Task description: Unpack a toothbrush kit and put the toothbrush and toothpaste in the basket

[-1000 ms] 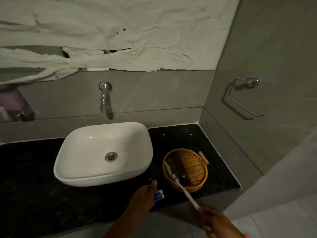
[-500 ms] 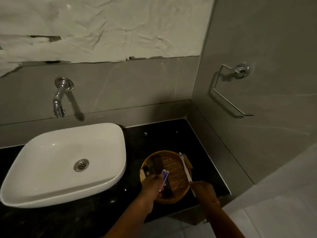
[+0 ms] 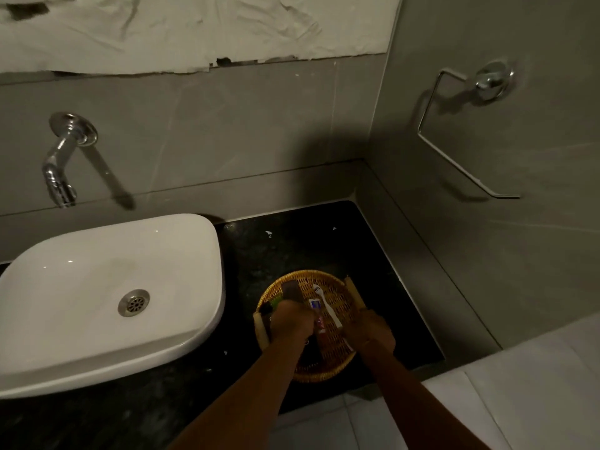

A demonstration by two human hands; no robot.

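The toothbrush [image 3: 325,306] lies slanted inside the basket [image 3: 341,368], its white head toward the far rim and its handle running back under the right hand [image 3: 370,332], whose grip is closed on the handle end. Just beside it, on the left, the toothpaste [image 3: 316,315] is also down in the basket, its blue-and-white end pointing away and its red part toward the left hand [image 3: 292,321]; that hand is curled shut on top of it, though whether the grip is on the tube itself or merely resting there I cannot tell. Both items look to be at their goal, so the task appears almost finished: what seems left is to let go and draw the hands out. No kit wrapper can be made out in this dim light. Other dark and green items share the left half of the basket, partly under the left hand, and they crowd the space a little. The basket sits on the black counter [image 3: 292,248], near the corner of the wall, with the white sink [image 3: 107,287] close on its left, a tap [image 3: 61,170] above that, and a metal towel ring [image 3: 467,125] on the side wall, well apart.
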